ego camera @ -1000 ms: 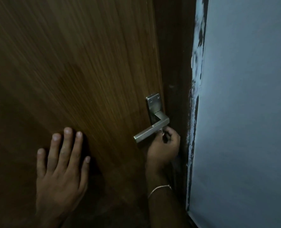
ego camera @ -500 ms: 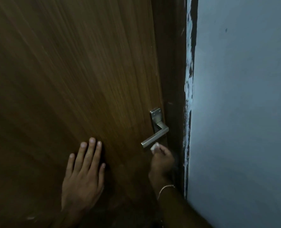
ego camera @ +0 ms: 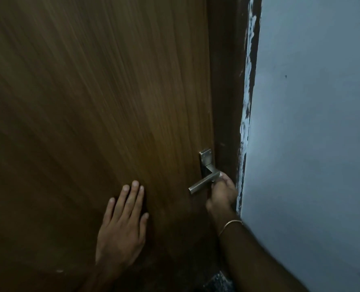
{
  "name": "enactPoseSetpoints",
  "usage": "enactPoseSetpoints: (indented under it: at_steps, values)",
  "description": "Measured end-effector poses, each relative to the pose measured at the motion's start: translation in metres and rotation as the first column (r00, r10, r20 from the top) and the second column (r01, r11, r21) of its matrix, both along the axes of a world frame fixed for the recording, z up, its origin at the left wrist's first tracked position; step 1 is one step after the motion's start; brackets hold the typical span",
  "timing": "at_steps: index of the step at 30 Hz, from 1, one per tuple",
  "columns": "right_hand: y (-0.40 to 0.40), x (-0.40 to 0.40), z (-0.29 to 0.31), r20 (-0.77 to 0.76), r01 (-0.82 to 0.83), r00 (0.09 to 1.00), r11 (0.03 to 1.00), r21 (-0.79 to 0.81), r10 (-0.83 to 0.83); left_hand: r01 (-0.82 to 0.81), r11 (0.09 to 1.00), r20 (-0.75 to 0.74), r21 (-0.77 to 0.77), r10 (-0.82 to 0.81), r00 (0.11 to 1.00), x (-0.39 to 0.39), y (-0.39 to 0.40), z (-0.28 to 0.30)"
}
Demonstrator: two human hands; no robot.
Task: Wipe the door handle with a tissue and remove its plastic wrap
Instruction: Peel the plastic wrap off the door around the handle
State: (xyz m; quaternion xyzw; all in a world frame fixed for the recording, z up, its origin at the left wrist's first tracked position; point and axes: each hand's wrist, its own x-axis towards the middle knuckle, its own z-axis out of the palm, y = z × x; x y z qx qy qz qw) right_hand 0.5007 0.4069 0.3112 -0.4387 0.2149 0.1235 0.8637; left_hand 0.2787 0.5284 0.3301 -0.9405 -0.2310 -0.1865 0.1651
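A brushed-metal lever door handle (ego camera: 202, 183) sticks out from its back plate (ego camera: 205, 160) near the right edge of a brown wooden door (ego camera: 90, 102). My right hand (ego camera: 222, 194) is curled just below and right of the lever's pivot end. Its fingertips pinch a small pale tissue (ego camera: 221, 174) against the metal, and only a scrap of the tissue shows. My left hand (ego camera: 122, 224) lies flat on the door, fingers straight, left of and below the handle. No plastic wrap can be made out in this dim light.
A dark door frame (ego camera: 227, 91) with chipped white paint runs along the door's right edge. A pale blue-grey wall (ego camera: 311, 144) fills the right side. A thin bangle (ego camera: 230, 225) circles my right wrist.
My right hand has moved up and right, from under the lever's middle to its pivot end. My left hand stays flat on the door. The view has shifted slightly.
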Motion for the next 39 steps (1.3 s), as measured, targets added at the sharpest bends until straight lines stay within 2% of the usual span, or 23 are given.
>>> enactPoseSetpoints:
  at_steps: [3,6,8,10,12,14,16,18,21,22,29,33,39]
  values:
    - [-0.008,-0.002,0.006,0.198,0.01,0.979,0.956,-0.292,0.05,0.012,1.0,-0.034,-0.002,-0.013,0.999,-0.002,0.0,0.005]
    - [-0.02,0.001,0.003,0.288,-0.075,0.934,0.906,-0.417,0.21,0.02,1.0,-0.044,-0.012,-0.021,0.999,-0.003,0.003,0.008]
    - [-0.026,0.004,0.005,0.277,-0.181,0.918,0.921,-0.345,0.284,0.036,0.999,-0.035,-0.024,-0.037,0.999,-0.003,0.002,0.008]
    - [-0.031,0.005,0.011,0.228,-0.282,0.926,0.953,-0.114,0.301,0.053,0.998,-0.014,-0.045,-0.054,0.998,-0.004,0.002,0.009]
    - [-0.036,0.004,0.018,0.212,-0.333,0.924,0.942,0.031,0.32,0.06,0.997,-0.008,-0.057,-0.061,0.998,-0.005,0.001,0.009]
    - [-0.04,0.001,0.026,0.249,-0.362,0.904,0.932,0.013,0.347,0.062,0.996,-0.009,-0.065,-0.063,0.998,-0.005,0.0,0.009]
    - [-0.04,-0.005,0.036,0.292,-0.372,0.874,0.922,-0.108,0.387,0.057,0.996,-0.015,-0.072,-0.058,0.998,-0.004,0.0,0.008]
    - [-0.037,-0.007,0.045,0.321,-0.344,0.853,0.906,-0.246,0.411,0.051,0.996,-0.025,-0.072,-0.053,0.998,-0.004,0.0,0.008]
    - [-0.034,0.003,0.057,0.405,-0.279,0.76,0.817,-0.504,0.509,0.046,0.997,-0.026,-0.067,-0.048,0.999,-0.003,0.0,0.006]
    - [-0.033,0.007,0.061,0.411,-0.263,0.747,0.8,-0.539,0.522,0.039,0.997,-0.037,-0.07,-0.042,0.998,-0.002,0.001,0.005]
    - [-0.024,0.007,0.047,0.486,-0.104,0.791,0.865,-0.49,0.371,0.03,0.998,-0.05,-0.059,-0.033,0.998,0.001,0.002,0.0]
    - [-0.011,0.006,0.045,0.513,0.054,0.815,0.845,-0.532,0.271,0.029,0.998,-0.042,-0.054,-0.031,0.999,0.001,-0.001,0.003]
    - [-0.001,0.004,0.045,0.568,0.179,0.8,0.826,-0.534,0.194,0.039,0.999,-0.043,-0.036,-0.041,0.998,0.001,-0.001,0.014]
